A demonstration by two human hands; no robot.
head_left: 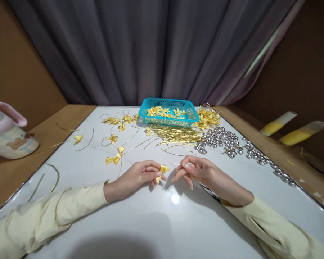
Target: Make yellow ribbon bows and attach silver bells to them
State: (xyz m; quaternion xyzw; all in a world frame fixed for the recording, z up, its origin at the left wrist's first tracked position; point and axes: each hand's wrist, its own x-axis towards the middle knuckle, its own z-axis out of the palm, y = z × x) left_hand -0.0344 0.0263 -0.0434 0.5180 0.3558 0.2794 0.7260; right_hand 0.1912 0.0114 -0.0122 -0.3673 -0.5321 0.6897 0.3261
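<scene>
Surface (162, 223) white, glossy; blue basket (166, 121) at far edge, silver beads (221, 138) right of it. Left hand (139, 177) pinches a yellow bow (162, 171) mid-surface; right hand (202, 173) pinches a thin gold wire (181, 165) just beside it.

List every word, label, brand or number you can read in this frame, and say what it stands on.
No readable text anywhere in this view.
Mug: a brown printed figure, no letters legible.
Blue basket: no label shows.
Yellow-and-white rolls: no print can be made out.
Yellow bow pinched in the left hand, thin gold wire pinched in the right hand: no marks.
</scene>
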